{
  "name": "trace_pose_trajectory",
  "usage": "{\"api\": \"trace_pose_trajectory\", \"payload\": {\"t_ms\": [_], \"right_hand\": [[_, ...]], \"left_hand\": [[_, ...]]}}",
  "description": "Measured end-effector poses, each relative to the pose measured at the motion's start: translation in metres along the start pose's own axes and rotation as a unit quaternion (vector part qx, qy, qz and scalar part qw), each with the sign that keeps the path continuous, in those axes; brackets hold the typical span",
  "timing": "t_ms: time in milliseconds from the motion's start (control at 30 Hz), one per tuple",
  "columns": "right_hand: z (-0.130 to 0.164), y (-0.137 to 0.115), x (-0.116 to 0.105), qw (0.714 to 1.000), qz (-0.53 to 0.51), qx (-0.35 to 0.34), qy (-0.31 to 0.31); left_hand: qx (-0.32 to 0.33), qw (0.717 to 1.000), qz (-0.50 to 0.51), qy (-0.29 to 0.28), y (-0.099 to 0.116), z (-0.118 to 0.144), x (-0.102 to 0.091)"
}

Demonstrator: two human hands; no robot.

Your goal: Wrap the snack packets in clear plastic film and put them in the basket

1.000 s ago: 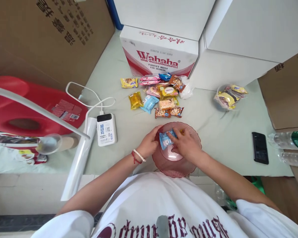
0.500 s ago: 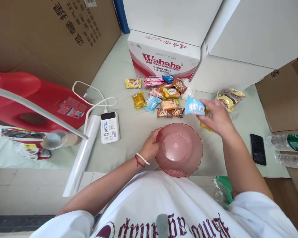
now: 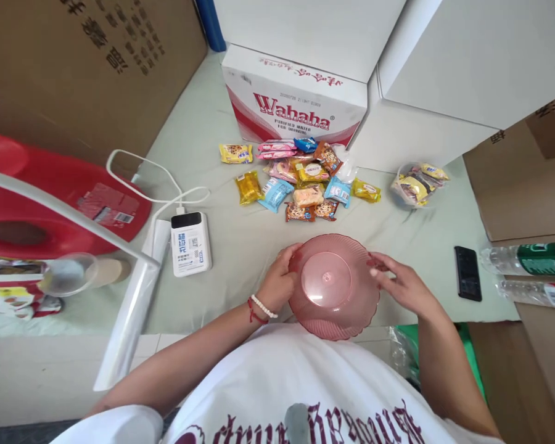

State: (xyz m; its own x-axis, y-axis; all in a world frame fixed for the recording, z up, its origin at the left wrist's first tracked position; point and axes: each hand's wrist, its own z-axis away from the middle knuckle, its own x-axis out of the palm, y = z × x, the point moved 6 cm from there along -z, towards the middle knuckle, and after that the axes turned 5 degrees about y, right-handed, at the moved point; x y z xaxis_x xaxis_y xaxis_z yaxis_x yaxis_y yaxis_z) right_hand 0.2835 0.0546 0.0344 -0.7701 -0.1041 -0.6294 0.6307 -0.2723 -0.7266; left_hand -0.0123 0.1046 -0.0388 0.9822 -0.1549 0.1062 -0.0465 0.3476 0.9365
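Observation:
A pink translucent plastic plate (image 3: pixel 333 285) sits at the near edge of the table, with nothing on it. My left hand (image 3: pixel 280 282) grips its left rim and my right hand (image 3: pixel 400 285) holds its right rim. Beyond the plate lies a pile of small wrapped snacks (image 3: pixel 300 179). A light blue packet (image 3: pixel 338 190) and a yellow packet (image 3: pixel 366 190) lie at the pile's right end.
A Wahaha carton (image 3: pixel 296 98) stands behind the snacks. A clear bag of snacks (image 3: pixel 416 184) lies at right, a black phone (image 3: pixel 467 281) and water bottles (image 3: pixel 527 260) farther right. A white power bank (image 3: pixel 189 243) with cable, a plastic roll (image 3: pixel 132 311) and a red container (image 3: pixel 50 203) sit at left.
My right hand lifted the blue and yellow packets off the plate, dropped them at the pile's right end, and came back to the plate's right rim. The left hand stayed on the rim.

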Motion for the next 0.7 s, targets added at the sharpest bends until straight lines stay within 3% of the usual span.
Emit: {"api": "trace_pose_trajectory", "payload": {"t_ms": [167, 233, 300, 400, 500, 633, 700], "right_hand": [[0.049, 0.055, -0.001, 0.982, -0.091, 0.165, 0.018], [0.060, 0.075, -0.019, 0.971, -0.102, 0.207, 0.063], [0.070, 0.097, -0.045, 0.954, -0.119, 0.244, 0.126], [0.079, 0.131, -0.089, 0.918, -0.152, 0.291, 0.224], [0.078, 0.161, -0.123, 0.885, -0.169, 0.320, 0.293], [0.076, 0.183, -0.145, 0.839, -0.178, 0.362, 0.364], [0.081, 0.178, -0.156, 0.836, -0.107, 0.373, 0.387]], "left_hand": [[-0.027, 0.990, 0.048, -0.131, 0.014, -0.008, 0.058], [-0.014, 0.984, 0.039, -0.173, 0.024, -0.007, 0.076], [0.009, 0.983, 0.017, -0.183, 0.031, -0.009, 0.082], [0.016, 0.986, -0.032, -0.163, 0.027, -0.019, 0.068], [0.003, 0.987, -0.087, -0.132, 0.012, -0.029, 0.034], [-0.008, 0.984, -0.156, -0.087, -0.001, -0.024, -0.015], [-0.012, 0.981, -0.187, -0.051, -0.002, -0.013, -0.036]]}}
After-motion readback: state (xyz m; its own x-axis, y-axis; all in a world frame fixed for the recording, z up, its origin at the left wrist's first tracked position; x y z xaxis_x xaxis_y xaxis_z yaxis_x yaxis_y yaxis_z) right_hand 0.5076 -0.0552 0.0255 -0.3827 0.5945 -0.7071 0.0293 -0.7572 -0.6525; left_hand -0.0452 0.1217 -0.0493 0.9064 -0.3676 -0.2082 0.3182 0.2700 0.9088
